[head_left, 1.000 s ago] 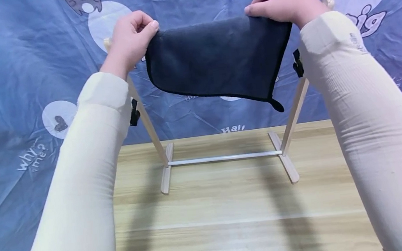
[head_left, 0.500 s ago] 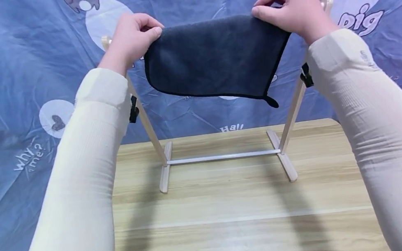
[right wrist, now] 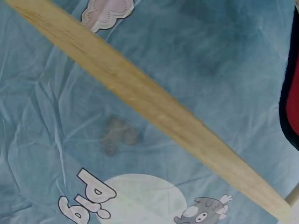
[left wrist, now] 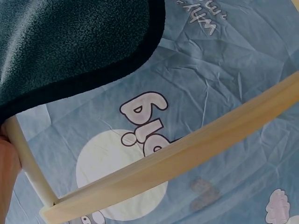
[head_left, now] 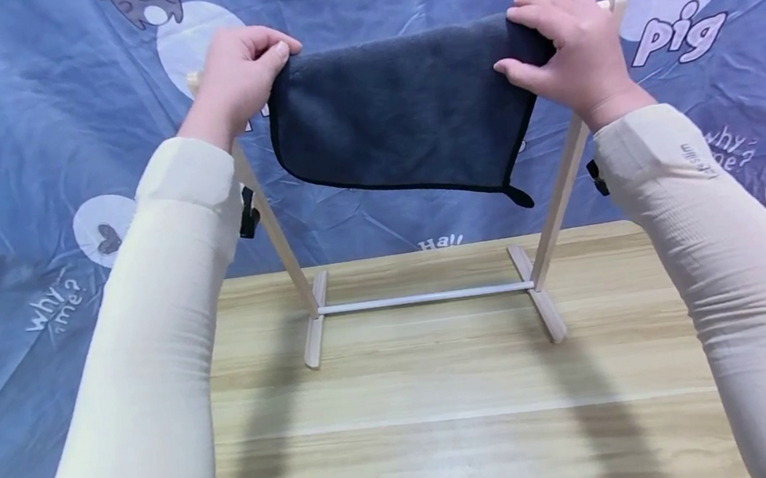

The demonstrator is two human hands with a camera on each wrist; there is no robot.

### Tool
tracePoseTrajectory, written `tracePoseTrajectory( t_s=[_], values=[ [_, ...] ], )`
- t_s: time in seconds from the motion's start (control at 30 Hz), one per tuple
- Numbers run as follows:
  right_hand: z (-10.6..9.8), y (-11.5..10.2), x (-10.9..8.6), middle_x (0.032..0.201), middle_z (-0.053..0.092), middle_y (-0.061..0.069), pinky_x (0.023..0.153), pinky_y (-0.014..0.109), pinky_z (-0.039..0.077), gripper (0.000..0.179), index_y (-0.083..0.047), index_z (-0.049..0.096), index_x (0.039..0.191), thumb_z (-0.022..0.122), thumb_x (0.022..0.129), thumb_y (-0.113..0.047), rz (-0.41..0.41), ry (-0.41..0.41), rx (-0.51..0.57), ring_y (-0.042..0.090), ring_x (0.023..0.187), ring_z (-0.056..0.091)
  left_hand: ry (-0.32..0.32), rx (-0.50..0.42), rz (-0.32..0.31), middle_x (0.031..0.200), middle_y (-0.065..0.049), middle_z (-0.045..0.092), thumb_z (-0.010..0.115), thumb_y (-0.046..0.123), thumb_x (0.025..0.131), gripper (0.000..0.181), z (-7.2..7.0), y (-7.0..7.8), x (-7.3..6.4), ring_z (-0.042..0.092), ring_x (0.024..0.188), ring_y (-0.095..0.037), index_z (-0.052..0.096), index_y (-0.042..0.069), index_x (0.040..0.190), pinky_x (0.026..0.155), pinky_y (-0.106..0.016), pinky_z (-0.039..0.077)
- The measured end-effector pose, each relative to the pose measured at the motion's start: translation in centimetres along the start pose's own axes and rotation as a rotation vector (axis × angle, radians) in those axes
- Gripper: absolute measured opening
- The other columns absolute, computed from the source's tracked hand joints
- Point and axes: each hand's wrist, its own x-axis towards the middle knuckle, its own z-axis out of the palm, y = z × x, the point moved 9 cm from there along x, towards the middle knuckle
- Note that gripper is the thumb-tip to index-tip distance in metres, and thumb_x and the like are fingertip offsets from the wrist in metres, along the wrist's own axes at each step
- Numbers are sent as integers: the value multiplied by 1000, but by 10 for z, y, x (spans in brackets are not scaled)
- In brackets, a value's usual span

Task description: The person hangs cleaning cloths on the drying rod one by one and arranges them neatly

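Note:
A dark grey towel [head_left: 404,110] with black edging and a small hanging loop hangs across the upper part of a wooden rack [head_left: 564,191]. My left hand [head_left: 233,78] pinches the towel's upper left end, close to the top rod [left wrist: 32,163] in the left wrist view. At the upper right end, my right hand [head_left: 577,43] has its fingers spread and thumb apart, touching the towel. A strip of the towel's red side [right wrist: 293,102] shows at the right edge of the right wrist view. Most of the top rod is hidden behind the towel.
The rack's feet [head_left: 317,341] stand on a light wood-grain table [head_left: 401,395], joined by a white lower bar [head_left: 425,298]. A blue printed cloth [head_left: 9,258] covers the background behind the rack.
My right hand has gone from pinching the towel's top edge to spread fingers, moving a little right and down. My left hand has shifted slightly left, still pinching the towel.

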Motion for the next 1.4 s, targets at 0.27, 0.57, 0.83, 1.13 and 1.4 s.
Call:
tracePoseTrajectory(
  t_s=[0.27, 0.57, 0.83, 1.13, 1.4],
  values=[
    [-1, 7, 2, 107, 65, 13, 104, 28, 35, 24, -3, 67, 103, 63, 81, -12, 125, 100, 0, 31, 103, 57, -28, 41, 29, 105, 4, 55, 54, 24, 90, 25, 1, -1, -2, 46, 91, -9, 65, 18, 112, 84, -25, 40],
    [0, 9, 10, 100, 68, 10, 95, 33, 41, 16, -4, 69, 95, 59, 84, -11, 162, 97, 28, 32, 98, 58, 37, -33, 43, 84, 9, 54, 62, 18, 85, 14, -6, 4, -2, 48, 83, -7, 68, 13, 95, 78, -23, 42],
    [-8, 6, 15, 94, 67, 16, 83, 45, 43, 22, 0, 66, 95, 50, 89, -14, 175, 76, -36, 35, 91, 57, 57, -93, 46, 80, 8, 53, 61, 15, 85, 6, -5, 7, 1, 48, 78, -8, 64, 16, 80, 74, -22, 42],
    [-7, 17, 24, 101, 68, 10, 88, 33, 42, 24, -6, 69, 101, 51, 91, -19, 349, 77, -20, 29, 95, 60, 24, -135, 43, 79, 3, 51, 61, 15, 85, 6, -3, 5, -5, 46, 77, -11, 58, 14, 79, 73, -25, 39],
    [-6, 36, 31, 92, 66, -9, 78, 5, 36, 23, -12, 70, 101, 55, 89, -24, 565, 57, 34, -15, 79, 44, 39, -270, 88, 69, 2, 48, 65, 14, 82, 16, -8, 7, -9, 42, 67, -11, 54, 13, 71, 63, -25, 33]
  ],
)
